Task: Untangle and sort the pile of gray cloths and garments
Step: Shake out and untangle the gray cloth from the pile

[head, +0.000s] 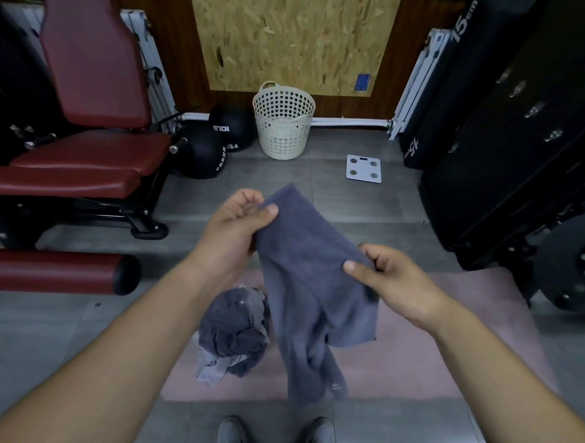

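Left hand point(237, 218) and right hand point(388, 277) each pinch the top edge of a gray towel point(314, 290), both grips grasping it; it hangs above a pink mat point(412, 363). The remaining gray pile point(233, 330) lies on the mat, left of the towel.

Dim gym corner with a gray tiled floor point(75, 328).
A pink mat point(412, 363) lies close by. A red padded bench point(94, 153) stands left and black stacked boxes point(509, 131) right. Along the far wall are a chipboard panel point(294, 35), white basket point(283, 119), medicine balls point(203, 155) and scale point(364, 168).
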`<state>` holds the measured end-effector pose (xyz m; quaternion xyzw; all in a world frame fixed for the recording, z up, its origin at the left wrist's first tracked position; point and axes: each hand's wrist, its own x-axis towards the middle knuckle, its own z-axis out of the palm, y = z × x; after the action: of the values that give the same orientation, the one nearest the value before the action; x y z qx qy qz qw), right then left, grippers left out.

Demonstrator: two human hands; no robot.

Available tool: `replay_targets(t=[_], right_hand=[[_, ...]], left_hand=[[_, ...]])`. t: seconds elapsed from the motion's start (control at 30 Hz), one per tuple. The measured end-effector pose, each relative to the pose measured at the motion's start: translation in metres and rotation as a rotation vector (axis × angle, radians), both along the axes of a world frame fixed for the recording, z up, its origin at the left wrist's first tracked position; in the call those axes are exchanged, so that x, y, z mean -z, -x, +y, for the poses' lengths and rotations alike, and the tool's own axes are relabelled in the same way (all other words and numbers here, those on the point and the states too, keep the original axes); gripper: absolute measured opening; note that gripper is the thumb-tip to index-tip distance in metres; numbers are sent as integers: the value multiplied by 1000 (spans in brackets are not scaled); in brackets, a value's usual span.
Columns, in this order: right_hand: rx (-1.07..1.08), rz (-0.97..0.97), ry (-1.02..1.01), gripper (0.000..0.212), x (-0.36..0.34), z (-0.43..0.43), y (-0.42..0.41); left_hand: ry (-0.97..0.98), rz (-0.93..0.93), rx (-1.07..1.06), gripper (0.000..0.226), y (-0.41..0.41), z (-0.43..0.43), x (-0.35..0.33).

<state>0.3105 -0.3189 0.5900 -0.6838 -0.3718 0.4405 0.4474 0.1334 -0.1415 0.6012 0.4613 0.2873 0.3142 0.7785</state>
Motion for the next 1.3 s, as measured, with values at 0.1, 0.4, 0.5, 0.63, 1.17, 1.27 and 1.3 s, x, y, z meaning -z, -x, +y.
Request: replay_targets(t=[0.1,0.4,0.5,0.63,1.17,1.27,1.3], right_hand=[[1,-64,-150,16,-12,3,-1],[-241,1,129,11,-23,-9,-15],[-265,-145,289,38,-17,-20,-29],[-124,-147,220,55,-17,-30,-38],[-308,3,109,32,-49,-23,-33],[-72,200,-124,49,-39,-25,-35],[-18,231,-194,45,-39,-22,-32]], left_hand=[[-50,281,245,27,10,1,-1],[-39,228,428,14,14,9,-7],[70,133,286,23,26,23,-2],[-22,342,244,35,47,35,13],[-102,48,367,29,18,-13,-2],[-159,188,479,37,28,-8,0],[-190,259,555,39,30,-8,0]])
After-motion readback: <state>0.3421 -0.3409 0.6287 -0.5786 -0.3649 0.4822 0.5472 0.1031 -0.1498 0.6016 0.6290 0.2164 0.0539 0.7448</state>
